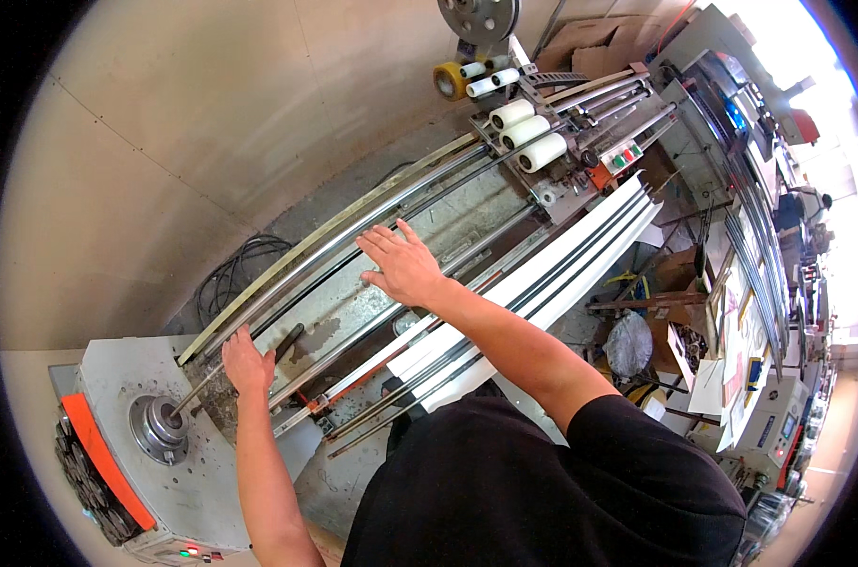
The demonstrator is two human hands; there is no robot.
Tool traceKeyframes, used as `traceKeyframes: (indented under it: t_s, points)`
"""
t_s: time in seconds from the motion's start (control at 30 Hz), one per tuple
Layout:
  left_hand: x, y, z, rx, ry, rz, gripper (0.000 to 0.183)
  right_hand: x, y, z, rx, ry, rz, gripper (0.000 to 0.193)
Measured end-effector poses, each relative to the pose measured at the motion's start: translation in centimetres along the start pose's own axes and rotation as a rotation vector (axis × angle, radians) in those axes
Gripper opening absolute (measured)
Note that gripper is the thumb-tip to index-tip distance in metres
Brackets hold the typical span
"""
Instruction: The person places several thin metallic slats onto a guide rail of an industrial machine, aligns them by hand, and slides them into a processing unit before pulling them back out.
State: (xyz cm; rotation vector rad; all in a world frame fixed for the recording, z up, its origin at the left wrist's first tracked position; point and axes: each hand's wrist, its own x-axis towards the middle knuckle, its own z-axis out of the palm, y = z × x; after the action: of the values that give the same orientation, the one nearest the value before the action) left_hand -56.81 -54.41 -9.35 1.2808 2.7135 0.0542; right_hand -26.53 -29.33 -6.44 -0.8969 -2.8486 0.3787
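Observation:
My left hand (248, 365) lies over a long thin rod (202, 386) close to the round metal chuck (160, 430) that the rod's end enters. Its fingers are stretched out; whether they press on the rod is hard to tell. Further along, my right hand (403, 267) is open, palm down, with its thumb apart and its fingertips at a dark rod (330, 272) running beside the bright steel rail (334, 244). A dark handle (289, 340) sits beside my left hand on the machine bed (353, 302).
White rollers (528, 132) and a control box with coloured buttons (622, 158) ride on the machine's far carriage. White sheets bearing dark rods (552, 274) lie along the near side. Cables (235, 274) coil by the wall. Cardboard boxes (679, 321) and a plastic bag (628, 343) clutter the right.

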Motion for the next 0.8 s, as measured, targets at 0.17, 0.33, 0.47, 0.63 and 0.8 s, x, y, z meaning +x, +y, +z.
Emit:
traceKeyframes:
  t_s: [0.17,0.33,0.47,0.63,0.8]
  points:
    - [-0.9,-4.0,0.1,-0.002,0.017,0.013,0.082,0.3,-4.0,1.0,0.007,-0.006,0.004,0.068]
    - [-1.5,-8.1,0.0,-0.01,0.022,0.023,0.081,0.4,-7.9,2.5,0.004,0.006,0.001,0.069]
    - [-1.8,-10.2,0.0,-0.01,0.02,0.023,0.08,0.8,-9.8,3.7,0.014,0.02,-0.001,0.069]
    - [-1.8,-11.2,0.4,0.003,0.025,0.003,0.079,1.1,-10.5,4.0,0.015,0.001,0.004,0.069]
    - [-1.7,-11.1,0.7,0.025,0.041,0.034,0.079,1.0,-10.1,4.1,0.01,0.002,0.004,0.069]
